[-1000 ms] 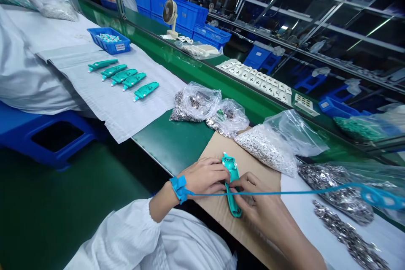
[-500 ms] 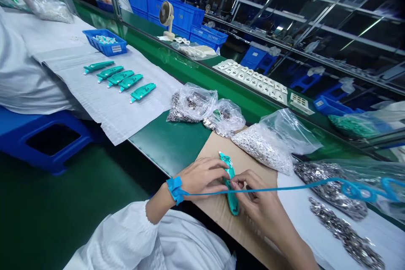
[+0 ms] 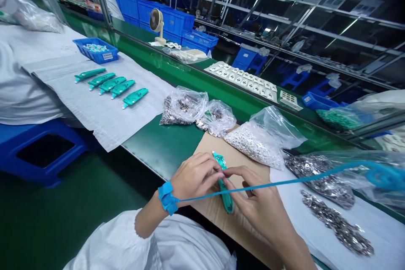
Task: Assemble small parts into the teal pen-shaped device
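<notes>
My left hand (image 3: 194,176) is curled around a teal plastic casing (image 3: 225,200), holding it on edge over a brown cardboard sheet (image 3: 218,215). My right hand (image 3: 256,202) pinches the same casing near its middle with thumb and forefinger. A blue wrist strap (image 3: 166,197) sits on my left wrist, and its blue coiled cord (image 3: 284,181) runs off to the right across both hands.
Plastic bags of small metal parts (image 3: 253,143) lie behind the cardboard, and loose metal parts (image 3: 338,225) lie on white foam at the right. Several finished teal casings (image 3: 110,85) lie on white foam to the left, near a blue tray (image 3: 95,49). A person in white sits far left.
The casing has turned from lying flat to standing on edge between my hands. The view has shifted slightly, so everything sits a little further left.
</notes>
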The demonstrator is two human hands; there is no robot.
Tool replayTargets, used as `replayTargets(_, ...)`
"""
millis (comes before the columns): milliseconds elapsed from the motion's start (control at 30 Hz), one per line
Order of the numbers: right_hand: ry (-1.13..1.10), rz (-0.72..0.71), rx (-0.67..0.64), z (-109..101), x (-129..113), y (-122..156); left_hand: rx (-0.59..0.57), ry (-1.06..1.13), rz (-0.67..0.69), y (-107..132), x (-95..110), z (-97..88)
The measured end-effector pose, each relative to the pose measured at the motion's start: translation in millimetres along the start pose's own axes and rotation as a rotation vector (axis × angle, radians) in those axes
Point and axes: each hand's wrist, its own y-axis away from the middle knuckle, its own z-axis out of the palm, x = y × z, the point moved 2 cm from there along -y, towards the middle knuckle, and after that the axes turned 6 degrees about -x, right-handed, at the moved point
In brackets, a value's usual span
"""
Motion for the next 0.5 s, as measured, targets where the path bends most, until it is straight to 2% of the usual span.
replayTargets(167,-0.068,0.003,0.016,-12,-6,2,0.036,0.328,-0.236,-5,14,2.5)
replayTargets(300,-0.122,0.052,-0.019,-16,-3,7,-0.021,0.546,-0.370,-4,17,9.8)
replayTargets(400,-0.109,0.079,-0.044,-18,6,11,-0.033,0.437,-0.325,1,9,11.4)
replayTargets(500,-0.098,0.105,-0.106,-14,18,12,-0.068,0.072,-0.158,6,-5,14.2)
